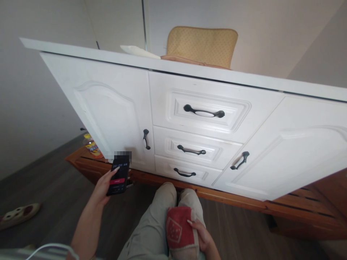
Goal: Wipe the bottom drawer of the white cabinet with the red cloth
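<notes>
My left hand is closed around a dark smartphone, its thumb over the screen, which shows a running time and a red button. The phone is held in front of the lower left cabinet door. My right hand grips the right edge of a folded red cloth with a pale border and a pale dotted outline print. That cloth rests on my lap, over the light trousers. Some of the right fingers are hidden beneath the cloth.
Ahead stands a white cabinet with doors, drawers and dark handles. It sits on a slatted wooden bench. A yellow-capped bottle is at its left. A yellowish padded backrest rises behind. One slipper lies on the floor.
</notes>
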Demonstrator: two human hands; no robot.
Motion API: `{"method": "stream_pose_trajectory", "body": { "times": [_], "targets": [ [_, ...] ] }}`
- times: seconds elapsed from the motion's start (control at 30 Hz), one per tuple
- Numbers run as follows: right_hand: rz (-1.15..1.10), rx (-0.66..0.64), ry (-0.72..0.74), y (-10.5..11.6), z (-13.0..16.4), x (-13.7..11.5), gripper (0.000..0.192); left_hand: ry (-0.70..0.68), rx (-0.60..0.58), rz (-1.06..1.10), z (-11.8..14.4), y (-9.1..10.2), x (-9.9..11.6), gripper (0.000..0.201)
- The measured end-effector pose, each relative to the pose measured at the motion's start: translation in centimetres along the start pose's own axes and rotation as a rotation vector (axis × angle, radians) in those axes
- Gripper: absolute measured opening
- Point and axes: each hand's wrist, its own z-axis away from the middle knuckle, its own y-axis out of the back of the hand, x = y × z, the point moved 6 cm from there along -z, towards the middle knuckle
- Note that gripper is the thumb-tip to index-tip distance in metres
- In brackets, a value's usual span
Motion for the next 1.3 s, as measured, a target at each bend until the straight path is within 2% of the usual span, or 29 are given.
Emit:
{"method": "stream_pose_trajectory", "body": {
  "times": [0.4, 0.8, 1.3],
  "targets": [
    [0.008, -0.016, -0.011, -0.2, 0.0, 0.0, 0.048, -0.003, -0.017, 0.006, -0.7, 0.4, -0.6, 0.031],
    [0.027, -0.001, 0.001, 1.1, -0.6, 0.5, 0.05, -0.01, -0.031, -0.007, -0.8, 0.6, -0.4, 0.032],
    [0.017, -0.009, -0.008, 0.5, -0.3, 0.2, 0.048, -0.014, -0.054, 0.012, -0.4, 0.3, 0.1, 0.03]
  ]
}}
